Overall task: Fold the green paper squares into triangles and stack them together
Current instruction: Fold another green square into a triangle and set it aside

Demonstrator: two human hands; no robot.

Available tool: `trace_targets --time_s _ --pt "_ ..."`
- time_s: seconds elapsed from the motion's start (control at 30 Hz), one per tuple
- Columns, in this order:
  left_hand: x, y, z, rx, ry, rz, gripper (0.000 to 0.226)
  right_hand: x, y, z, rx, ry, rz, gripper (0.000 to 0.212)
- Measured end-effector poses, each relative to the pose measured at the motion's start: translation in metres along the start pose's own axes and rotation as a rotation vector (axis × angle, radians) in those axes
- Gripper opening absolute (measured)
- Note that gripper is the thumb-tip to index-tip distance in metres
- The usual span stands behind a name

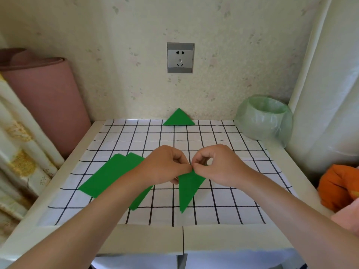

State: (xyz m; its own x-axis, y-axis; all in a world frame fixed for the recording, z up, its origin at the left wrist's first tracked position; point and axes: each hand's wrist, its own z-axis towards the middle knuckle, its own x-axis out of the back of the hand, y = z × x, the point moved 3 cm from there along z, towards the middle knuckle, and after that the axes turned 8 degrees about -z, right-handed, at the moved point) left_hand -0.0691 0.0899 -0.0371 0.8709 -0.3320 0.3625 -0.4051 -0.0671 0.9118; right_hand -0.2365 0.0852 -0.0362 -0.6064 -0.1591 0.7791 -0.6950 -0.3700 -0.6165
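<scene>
both hands, left hand [167,164] and right hand [215,164], pinch the top corner of the green paper [189,189] near the table's middle; best match both corners exactly before creasing downward.

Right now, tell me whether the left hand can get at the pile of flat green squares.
Probably yes. The pile lies right beside the left hand, partly under its forearm. One catch: it and the right hand both pinch the folded paper, so it must let go first.

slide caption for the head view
The left hand and right hand pinch a half-folded green paper; green squares beside, one triangle behind.
</scene>
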Motion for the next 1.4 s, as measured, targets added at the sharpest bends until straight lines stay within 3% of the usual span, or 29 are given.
trace_targets --time_s 0.3,0.7,0.8,0.97,1.17,1.4 --pt "0.01 0.004 -0.001 -0.054 -0.013 0.043 0.012 0.0 -0.003 0.007 0.007 0.019 -0.023 0.012" --pt "0.051 -0.003 -0.002 -0.02 0.061 0.074 0.012 0.016 0.025 0.013 -0.156 0.099 0.034 0.017" --pt "0.05 -0.005 -0.002 -0.028 0.071 0.115 0.012 0.014 0.023 0.014 -0.118 0.149 0.087 0.011" --pt "0.035 -0.002 0.001 -0.101 0.062 0.168 0.012 -0.003 0.004 0.014 0.022 0.031 0.022 0.008" --pt "0.023 0.005 -0.001 -0.228 0.117 0.287 0.011 -0.01 -0.002 0.015 -0.006 0.018 -0.002 0.009" --pt "0.039 0.007 -0.001 -0.174 0.129 0.234 0.011 -0.006 -0.004 0.017 -0.019 0.048 0.073 0.022"
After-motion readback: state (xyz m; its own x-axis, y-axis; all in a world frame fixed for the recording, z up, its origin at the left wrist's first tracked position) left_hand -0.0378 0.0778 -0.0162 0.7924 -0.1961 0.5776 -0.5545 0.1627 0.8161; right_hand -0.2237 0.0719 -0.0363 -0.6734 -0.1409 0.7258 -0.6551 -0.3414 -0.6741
